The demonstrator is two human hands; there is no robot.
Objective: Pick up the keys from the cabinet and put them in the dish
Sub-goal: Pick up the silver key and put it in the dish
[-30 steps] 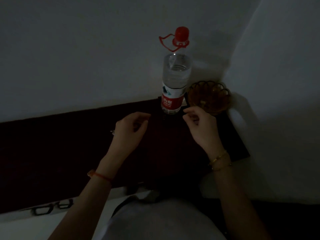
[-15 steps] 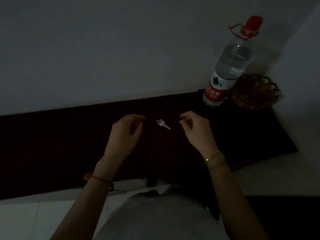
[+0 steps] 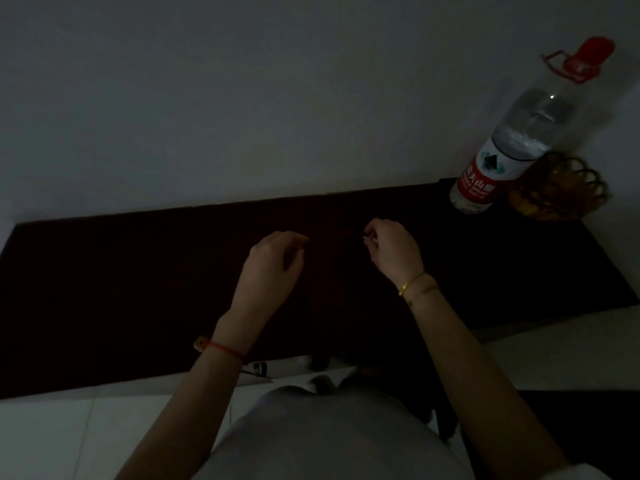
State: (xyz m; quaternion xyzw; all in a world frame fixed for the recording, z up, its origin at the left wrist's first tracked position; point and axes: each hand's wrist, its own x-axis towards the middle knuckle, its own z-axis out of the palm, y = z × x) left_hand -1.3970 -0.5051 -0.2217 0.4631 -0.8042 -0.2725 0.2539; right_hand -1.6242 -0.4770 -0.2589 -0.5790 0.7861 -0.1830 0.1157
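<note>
— Pinching something small, was it? What did the right hand (image 3: 391, 249) have?

— Its fingertips (image 3: 370, 237) were drawn together on a tiny bright glint, which I took to be the keys (image 3: 365, 238). Only a speck of metal showed at the edge of the curled fingers, so they sat in that pinch, lifted just over the dark cabinet (image 3: 138, 289), roughly mid-way along its top.

— And the left hand (image 3: 273, 268)?

— It hovered just beside the right one, apart from it, fingers loosely curled and holding nothing that I could see. It looked like a hand kept ready rather than working.

— Which way did the keys point?

— I could not tell. Too little of them showed in that dim light to give a long axis or a direction.

— Why hold them so?

— My guess: a fingertip pinch suits something thin lying flat on a top, and keeps it free to drop later.

— Where was the dish (image 3: 568, 192)?

— Well apart, at the far right end of the cabinet, in the corner by the wall (image 3: 277, 98). A tall water bottle (image 3: 502, 157) with a red cap stood just beside it on the left, probably touching. The carry would, I judged, have to go around or over that bottle.
</note>
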